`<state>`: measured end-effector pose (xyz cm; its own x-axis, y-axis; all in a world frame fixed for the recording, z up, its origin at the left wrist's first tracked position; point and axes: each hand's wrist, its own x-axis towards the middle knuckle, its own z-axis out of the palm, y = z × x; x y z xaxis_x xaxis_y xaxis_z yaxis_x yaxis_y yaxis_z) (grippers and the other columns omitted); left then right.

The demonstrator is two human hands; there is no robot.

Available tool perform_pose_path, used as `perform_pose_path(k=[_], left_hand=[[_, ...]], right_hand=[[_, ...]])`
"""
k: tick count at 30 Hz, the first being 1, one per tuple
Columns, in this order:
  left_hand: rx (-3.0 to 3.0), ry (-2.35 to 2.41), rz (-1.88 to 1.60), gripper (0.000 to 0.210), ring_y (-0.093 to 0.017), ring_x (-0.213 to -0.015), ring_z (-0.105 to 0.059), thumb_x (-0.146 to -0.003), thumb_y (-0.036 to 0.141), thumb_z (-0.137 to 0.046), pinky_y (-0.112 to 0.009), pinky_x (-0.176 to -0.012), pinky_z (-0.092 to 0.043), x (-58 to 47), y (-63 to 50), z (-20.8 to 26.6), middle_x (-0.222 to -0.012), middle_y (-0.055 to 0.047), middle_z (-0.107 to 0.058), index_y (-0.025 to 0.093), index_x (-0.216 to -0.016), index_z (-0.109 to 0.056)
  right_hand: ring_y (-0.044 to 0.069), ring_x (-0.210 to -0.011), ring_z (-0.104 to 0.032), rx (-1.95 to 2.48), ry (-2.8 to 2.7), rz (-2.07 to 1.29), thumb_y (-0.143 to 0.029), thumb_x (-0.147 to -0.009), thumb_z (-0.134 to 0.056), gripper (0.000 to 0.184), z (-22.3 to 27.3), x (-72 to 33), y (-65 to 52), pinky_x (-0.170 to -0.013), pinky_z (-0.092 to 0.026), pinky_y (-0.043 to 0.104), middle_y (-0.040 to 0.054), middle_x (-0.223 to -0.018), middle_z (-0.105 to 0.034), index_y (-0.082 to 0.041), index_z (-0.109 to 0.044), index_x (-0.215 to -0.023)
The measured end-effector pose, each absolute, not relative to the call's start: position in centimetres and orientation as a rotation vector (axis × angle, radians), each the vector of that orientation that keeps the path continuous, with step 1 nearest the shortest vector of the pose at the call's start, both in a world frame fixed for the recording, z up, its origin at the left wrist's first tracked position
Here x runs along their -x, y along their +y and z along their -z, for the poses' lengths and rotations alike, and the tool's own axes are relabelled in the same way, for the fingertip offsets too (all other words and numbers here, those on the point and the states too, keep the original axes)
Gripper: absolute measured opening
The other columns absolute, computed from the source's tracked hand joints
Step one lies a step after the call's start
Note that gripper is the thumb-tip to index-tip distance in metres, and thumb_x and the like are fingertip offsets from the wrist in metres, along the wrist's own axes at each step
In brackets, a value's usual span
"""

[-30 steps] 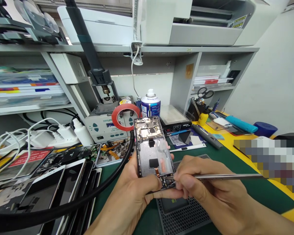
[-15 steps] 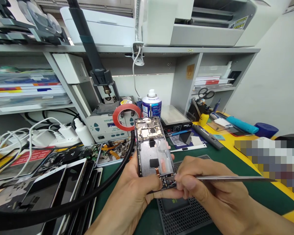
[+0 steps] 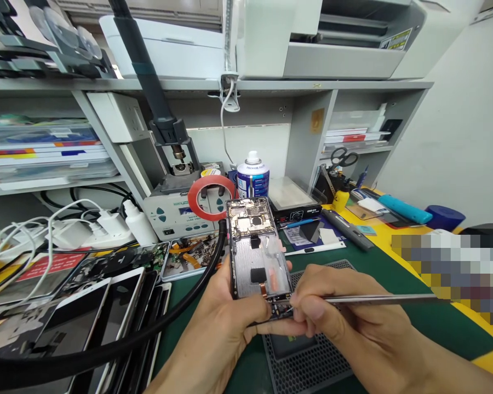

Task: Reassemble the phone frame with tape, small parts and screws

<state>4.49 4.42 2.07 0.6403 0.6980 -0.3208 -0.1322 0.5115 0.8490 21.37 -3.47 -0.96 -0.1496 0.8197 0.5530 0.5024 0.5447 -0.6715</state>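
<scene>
Evidently, the opened phone (image 3: 243,262) is in your left hand (image 3: 234,323), tilted with its far end towards the spray can (image 3: 253,178) and clear above the perforated pad (image 3: 312,372) on the green mat (image 3: 386,262). Your left thumb presses across its near left corner; the other fingers wrap beneath and show at its right edge. Your right hand (image 3: 337,306) pinches a slim metal tool (image 3: 382,299) at the phone's near end (your fingertips cover the contact, so I cannot tell whether it touches).

On handling, I judge the phone light and stiff in the frame, probably slick along its edges. The bare circuit board (image 3: 250,216) at the far end and the copper-coloured flex (image 3: 263,290) beside your thumb look fragile. Sound holding points are the long side rails; thumb pressure belongs on the frame, off the flex.
</scene>
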Motion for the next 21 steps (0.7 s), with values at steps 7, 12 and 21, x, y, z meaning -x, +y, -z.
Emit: perform_pose_path(k=[7,12,21], left_hand=[[-0.899,0.681,-0.545,0.05,-0.021,-0.085,-0.072,-0.07,-0.006,-0.059,-0.035,-0.072,-0.065,-4.5,4.5,-2.3,-0.11,-0.011,-0.071,0.013,-0.116,-0.057],[-0.913,0.701,-0.542,0.051,-0.022,-0.087,-0.072,-0.07,-0.005,-0.06,-0.036,-0.073,-0.065,-4.6,4.4,-2.3,-0.11,-0.012,-0.071,0.013,-0.118,-0.056],[-0.906,0.721,-0.561,0.058,-0.025,-0.088,-0.073,-0.07,-0.001,-0.063,-0.038,-0.072,-0.065,-4.7,4.3,-2.1,-0.116,-0.012,-0.07,0.017,-0.125,-0.055]], right_hand=[[0.013,-0.069,-0.053,1.091,-1.806,-0.401,-0.016,-0.097,-0.049,0.012,0.9,-21.4,-3.5,-0.063,-0.041,0.027,0.0,-0.08,-0.059,-0.022,-0.059,-0.096],[0.013,-0.07,-0.054,1.127,-1.834,-0.401,-0.016,-0.098,-0.048,0.012,0.8,-21.4,-3.6,-0.063,-0.04,0.027,-0.0003,-0.08,-0.059,-0.023,-0.058,-0.096],[0.012,-0.065,-0.052,1.069,-1.916,-0.344,-0.011,-0.095,-0.044,0.014,0.0,-21.1,-3.1,-0.059,-0.038,0.027,-0.0015,-0.075,-0.057,-0.021,-0.054,-0.092]])
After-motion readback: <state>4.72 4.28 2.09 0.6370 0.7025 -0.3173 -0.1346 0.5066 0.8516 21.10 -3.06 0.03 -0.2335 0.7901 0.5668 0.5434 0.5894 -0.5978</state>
